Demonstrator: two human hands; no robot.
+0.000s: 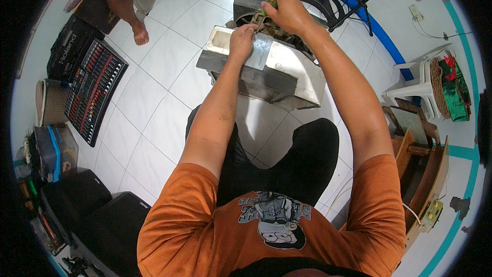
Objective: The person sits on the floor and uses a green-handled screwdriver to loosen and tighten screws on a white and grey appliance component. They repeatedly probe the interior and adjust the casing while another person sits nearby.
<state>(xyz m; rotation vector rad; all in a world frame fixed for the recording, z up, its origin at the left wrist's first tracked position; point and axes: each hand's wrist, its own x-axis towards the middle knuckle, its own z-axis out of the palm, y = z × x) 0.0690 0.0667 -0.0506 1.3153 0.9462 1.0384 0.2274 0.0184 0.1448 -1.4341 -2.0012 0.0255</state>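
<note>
A boxy grey and white machine housing (274, 83) lies on the floor in front of my knees, its upper side open over dirty metal inner parts. From above, my right hand (291, 10) is closed around the green handle (271, 1) of what looks like a screwdriver, pointed down into the opening. My left hand (242, 42) rests at the opening's near left edge, its fingertips pinched at a small metal part (258, 19). What exactly those fingers hold is too small to make out. Beside the left wrist, a grey strip (260, 51) crosses the housing.
Another person's bare leg (125, 10) shows at the far left. An audio mixer (96, 90) stands left, above black speakers (102, 210). A dark ring-shaped object (325, 5) and black stand legs (359, 5) are beyond the machine. A white chair (417, 84) stands right, near wooden furniture (420, 169).
</note>
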